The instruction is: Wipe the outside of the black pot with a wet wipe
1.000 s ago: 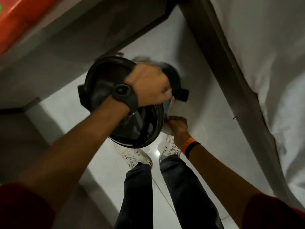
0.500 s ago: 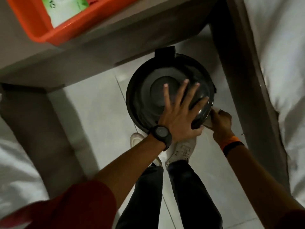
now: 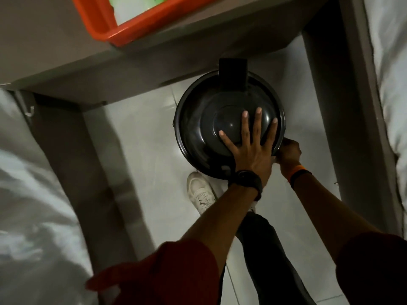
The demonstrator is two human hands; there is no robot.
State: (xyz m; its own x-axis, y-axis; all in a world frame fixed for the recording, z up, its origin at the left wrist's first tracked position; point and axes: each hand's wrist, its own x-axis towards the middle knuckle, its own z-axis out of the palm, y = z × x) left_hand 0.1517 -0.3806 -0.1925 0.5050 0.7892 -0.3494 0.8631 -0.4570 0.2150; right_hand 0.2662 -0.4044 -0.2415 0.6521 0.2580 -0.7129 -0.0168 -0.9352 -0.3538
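The black pot (image 3: 207,128) is held in the air above the pale tiled floor (image 3: 145,133), turned so that its round underside faces the camera; its axis runs roughly along the line of sight. One dark handle (image 3: 233,72) points away from the person, toward the worktop (image 3: 55,47) edge. The left hand (image 3: 250,150) lies flat on the pot's base, fingers (image 3: 256,124) spread wide. The right hand (image 3: 288,149) is curled against the pot's right rim; whether it pinches a wipe I cannot tell. An orange tray (image 3: 123,34) sits on the worktop. The floor is open to the left of the pot, with a bed frame (image 3: 326,95) near on the right and a white shoe (image 3: 200,192) below.
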